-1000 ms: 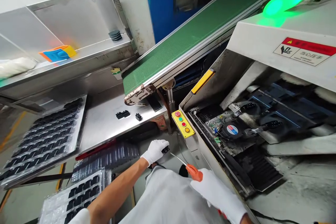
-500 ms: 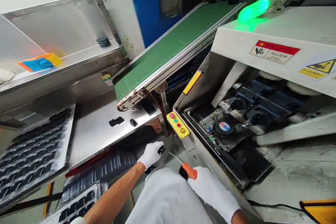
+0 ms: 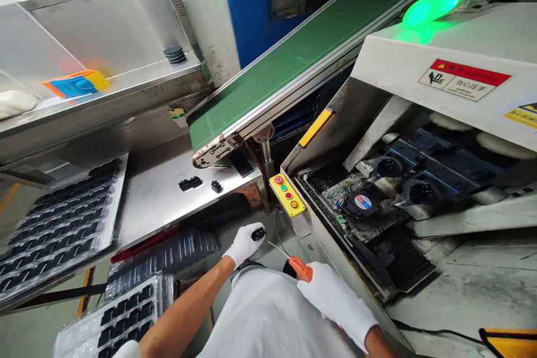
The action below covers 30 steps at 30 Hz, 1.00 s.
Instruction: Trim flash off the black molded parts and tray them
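Note:
My left hand (image 3: 245,243), in a white glove, is closed around a small black part (image 3: 258,234) in front of my body. In a white glove too, my right hand (image 3: 321,285) grips the orange handle of a thin metal tool (image 3: 300,268), whose tip points up and left toward the black part without touching it. More small black parts (image 3: 191,182) lie together on the steel table (image 3: 155,196), with a single black piece (image 3: 216,186) to their right.
A tray of black parts (image 3: 62,212) is at the left, another tray (image 3: 126,316) below. A green conveyor (image 3: 268,72) slopes down to the table. On the right stands a machine (image 3: 423,45) with a yellow button box (image 3: 287,194).
The view has shifted slightly. The black part in my left hand shows more of its face. Both hands keep hold of the same things.

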Tool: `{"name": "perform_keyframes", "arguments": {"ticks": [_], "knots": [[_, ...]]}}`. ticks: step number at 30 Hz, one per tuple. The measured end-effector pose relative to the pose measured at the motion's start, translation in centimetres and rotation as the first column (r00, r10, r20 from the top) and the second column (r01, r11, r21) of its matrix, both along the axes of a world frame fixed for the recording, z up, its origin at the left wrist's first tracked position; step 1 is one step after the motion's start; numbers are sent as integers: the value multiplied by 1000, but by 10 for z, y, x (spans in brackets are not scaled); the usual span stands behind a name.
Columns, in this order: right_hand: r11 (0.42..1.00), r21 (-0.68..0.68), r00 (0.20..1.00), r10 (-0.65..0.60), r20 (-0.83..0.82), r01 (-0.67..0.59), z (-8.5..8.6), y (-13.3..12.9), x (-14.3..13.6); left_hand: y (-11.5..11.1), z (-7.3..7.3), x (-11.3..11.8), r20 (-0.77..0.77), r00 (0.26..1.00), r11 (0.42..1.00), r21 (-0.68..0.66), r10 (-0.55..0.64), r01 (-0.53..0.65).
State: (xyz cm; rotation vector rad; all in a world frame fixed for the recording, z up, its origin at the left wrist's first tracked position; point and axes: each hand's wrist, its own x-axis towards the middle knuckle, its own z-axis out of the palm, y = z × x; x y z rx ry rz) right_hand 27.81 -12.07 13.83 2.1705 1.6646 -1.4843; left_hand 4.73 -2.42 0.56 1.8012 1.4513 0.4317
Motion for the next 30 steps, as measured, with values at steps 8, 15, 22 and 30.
{"name": "perform_keyframes", "arguments": {"ticks": [8,15,22,30], "knots": [[1000,-15,998,22,-60,-23,-5,2,-8,-10,6,-2,334,888,935,-267,317,-233],[975,160,982,-133,-135,154,-37,-18,34,-25,72,18,559,459,713,-634,690,-299],[961,87,959,-271,85,264,-92,-48,50,-36,190,54,211,-331,354,-810,920,468],[980,40,969,-198,150,194,-106,-63,42,-28,223,54,-60,-351,153,-823,934,548]]}}
